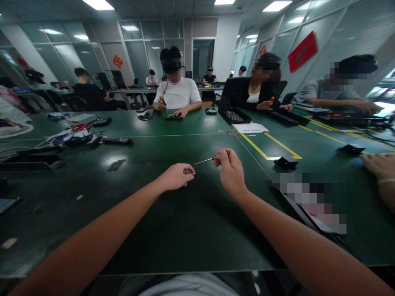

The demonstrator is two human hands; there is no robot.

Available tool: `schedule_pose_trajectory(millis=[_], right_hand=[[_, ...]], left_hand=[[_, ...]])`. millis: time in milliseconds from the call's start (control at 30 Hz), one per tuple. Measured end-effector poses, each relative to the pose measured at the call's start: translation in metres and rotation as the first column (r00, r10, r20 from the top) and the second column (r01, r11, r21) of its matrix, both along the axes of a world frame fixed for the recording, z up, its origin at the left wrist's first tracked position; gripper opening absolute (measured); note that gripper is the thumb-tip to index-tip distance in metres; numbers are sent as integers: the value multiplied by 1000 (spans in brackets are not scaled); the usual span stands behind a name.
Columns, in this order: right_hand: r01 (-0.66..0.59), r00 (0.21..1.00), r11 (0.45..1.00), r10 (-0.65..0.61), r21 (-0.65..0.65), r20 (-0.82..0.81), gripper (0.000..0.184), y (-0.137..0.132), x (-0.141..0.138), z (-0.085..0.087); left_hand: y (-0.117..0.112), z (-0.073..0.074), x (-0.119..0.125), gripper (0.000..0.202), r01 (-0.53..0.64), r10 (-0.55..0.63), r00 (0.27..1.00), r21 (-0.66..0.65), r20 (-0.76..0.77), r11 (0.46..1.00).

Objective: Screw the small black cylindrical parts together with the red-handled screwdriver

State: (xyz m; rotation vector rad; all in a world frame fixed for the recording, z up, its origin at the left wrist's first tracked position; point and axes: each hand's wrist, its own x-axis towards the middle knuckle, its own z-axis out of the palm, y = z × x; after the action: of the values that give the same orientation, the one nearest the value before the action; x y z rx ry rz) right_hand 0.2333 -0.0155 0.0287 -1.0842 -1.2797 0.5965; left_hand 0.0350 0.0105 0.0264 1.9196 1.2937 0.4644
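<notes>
My right hand [230, 170] is closed around the handle of a thin screwdriver [203, 160], whose metal shaft points left. Its tip is close to my left hand [177, 176], which is closed on a small metallic piece [189, 172]. Fingers cover most of that piece, so I cannot make out its kind. Both hands are over the middle of the green table [191, 234], and the screwdriver's shaft is tilted slightly, lower at the tip.
Left of my hands lie a dark marker-like tool [117, 140], red-handled scissors [82, 127] and a black tray [32, 161]. To the right are a small black part [286, 163], a black parts tray [234, 115] and a blurred-out flat object [311, 201]. Another person's hand [381, 166] rests at the right edge.
</notes>
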Motion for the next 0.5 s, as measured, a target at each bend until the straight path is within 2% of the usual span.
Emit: schedule_pose_trajectory(millis=[67,133,200,267,333,400,433,500], right_hand=[[0,1000,1000,0,1,2,24,-1,0,0],[-8,1000,1000,8,0,3,23,-1,1,0],[-17,1000,1000,17,-5,4,23,-1,1,-1],[-23,1000,1000,23,-12,6,23,0,1,-2],[-26,1000,1000,26,-16,6,24,1,1,-4],[-28,1000,999,28,-18,10,24,2,1,-6],[-28,1000,999,28,-18,13,24,2,1,-6],[-28,1000,999,28,-22,15,24,1,1,-6]], left_hand=[[-5,3,-18,28,-59,70,992,-111,103,992],[-11,7,-41,30,-152,195,963,-220,188,964],[-18,11,-68,27,-238,339,879,-308,336,921],[-26,18,-98,23,-311,487,726,-400,486,862],[-35,27,-130,16,-394,622,560,-484,548,781],[-47,37,-161,18,-472,700,422,-520,575,712],[-53,42,-176,19,-529,741,358,-530,569,663],[-65,51,-202,22,-687,808,230,-497,543,530]])
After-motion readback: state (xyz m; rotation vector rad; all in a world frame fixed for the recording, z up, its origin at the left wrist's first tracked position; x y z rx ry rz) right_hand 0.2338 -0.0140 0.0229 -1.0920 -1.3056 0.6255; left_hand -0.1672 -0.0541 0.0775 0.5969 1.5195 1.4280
